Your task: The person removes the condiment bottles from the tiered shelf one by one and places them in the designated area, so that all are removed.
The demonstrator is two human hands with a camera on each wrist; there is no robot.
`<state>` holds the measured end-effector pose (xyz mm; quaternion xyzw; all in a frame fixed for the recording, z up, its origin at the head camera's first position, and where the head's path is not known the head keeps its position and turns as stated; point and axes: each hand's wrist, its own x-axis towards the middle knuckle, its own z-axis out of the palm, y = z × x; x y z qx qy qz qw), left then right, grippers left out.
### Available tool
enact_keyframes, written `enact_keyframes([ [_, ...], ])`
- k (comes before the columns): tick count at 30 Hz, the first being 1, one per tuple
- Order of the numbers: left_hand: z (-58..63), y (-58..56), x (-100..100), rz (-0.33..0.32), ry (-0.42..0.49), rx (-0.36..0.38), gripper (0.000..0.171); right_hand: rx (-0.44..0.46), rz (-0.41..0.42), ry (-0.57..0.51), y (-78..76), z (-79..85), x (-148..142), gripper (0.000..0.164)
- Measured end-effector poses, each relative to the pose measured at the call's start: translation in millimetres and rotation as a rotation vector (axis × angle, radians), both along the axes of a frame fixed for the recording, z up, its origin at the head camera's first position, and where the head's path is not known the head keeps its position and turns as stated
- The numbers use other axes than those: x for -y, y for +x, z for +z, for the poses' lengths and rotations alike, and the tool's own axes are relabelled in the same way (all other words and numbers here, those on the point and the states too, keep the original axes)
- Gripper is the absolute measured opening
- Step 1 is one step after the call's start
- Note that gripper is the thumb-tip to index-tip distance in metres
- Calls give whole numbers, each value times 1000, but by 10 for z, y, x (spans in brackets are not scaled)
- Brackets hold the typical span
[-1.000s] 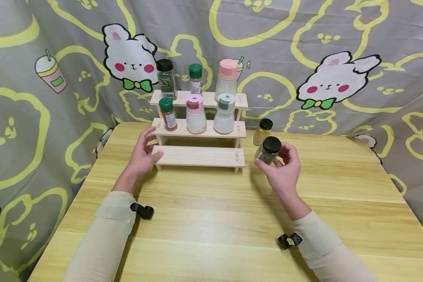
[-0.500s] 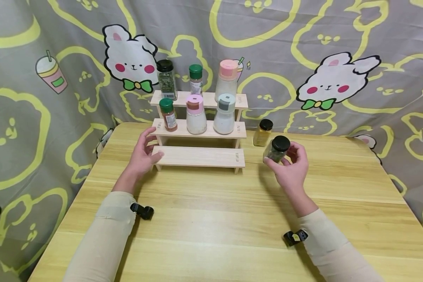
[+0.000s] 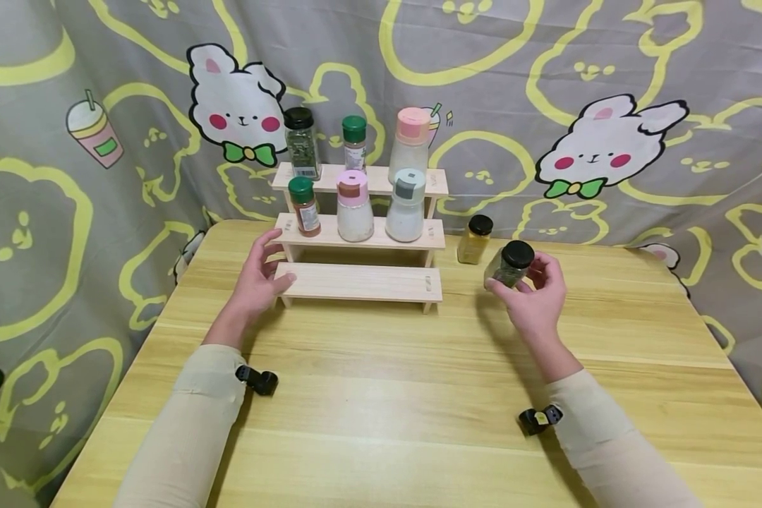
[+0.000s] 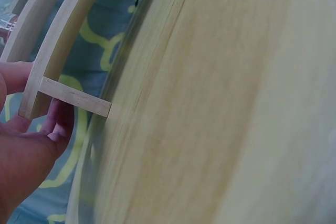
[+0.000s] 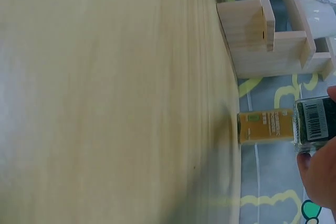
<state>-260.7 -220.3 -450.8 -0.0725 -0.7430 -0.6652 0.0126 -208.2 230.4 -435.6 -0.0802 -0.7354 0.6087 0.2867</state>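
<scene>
My left hand [image 3: 254, 276] grips the left end of a three-tier wooden spice rack [image 3: 358, 282], thumb on the lowest shelf. In the left wrist view the fingers [image 4: 62, 119] bend round the shelf end. To the rack's right, my right hand [image 3: 538, 300] holds a square glass spice jar [image 3: 504, 271] with a black lid and dark green contents, tilted and raised off the table. The right wrist view shows a barcode label on that jar [image 5: 316, 120]. Just behind it stands a jar of yellow spice [image 3: 473, 245], also black-lidded.
On the middle shelf are a green-capped spice bottle [image 3: 306, 212], a pink-capped shaker [image 3: 354, 215] and a grey-capped shaker [image 3: 405, 215]. The top tier bears a black-capped herb jar [image 3: 302, 152], a green-capped bottle [image 3: 354, 144] and a pink-lidded shaker [image 3: 411, 144]. A patterned curtain [image 3: 495, 85] hangs behind the table.
My right hand has carried the dark herb jar to the right and slightly back, away from the rack. The left hand keeps its place on the rack.
</scene>
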Motion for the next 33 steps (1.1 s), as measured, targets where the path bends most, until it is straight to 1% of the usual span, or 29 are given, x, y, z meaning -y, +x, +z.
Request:
enact_keyframes([
  [6, 17, 3, -4, -2, -1, 22, 88, 9, -7, -31, -44, -23, -57, 65],
  [14, 232, 134, -73, -9, -14, 23, 84, -8, -4, -31, -115, -2, -147, 65],
  [17, 238, 138, -79, -8, -14, 22, 84, 6, -9, -21, -134, 41, -166, 66],
  [18, 237, 138, -80, -8, -13, 21, 84, 10, -9, -20, -126, 78, -159, 65],
  [21, 222, 126, -74, -8, -14, 17, 84, 35, -22, -19, -167, 102, -199, 65],
  [23, 167, 91, -55, -8, -10, 18, 85, 43, -30, -19, -204, 110, -235, 65],
  [25, 101, 50, -32, -4, -12, 17, 86, 54, -36, -24, -277, 65, -306, 66],
  [28, -6, -12, 2, 7, -13, 12, 88, 61, -26, -32, -326, 79, -347, 67],
  [33, -28, -20, 5, 14, -27, -4, 90, 68, -6, -58, -395, 88, -394, 68],
])
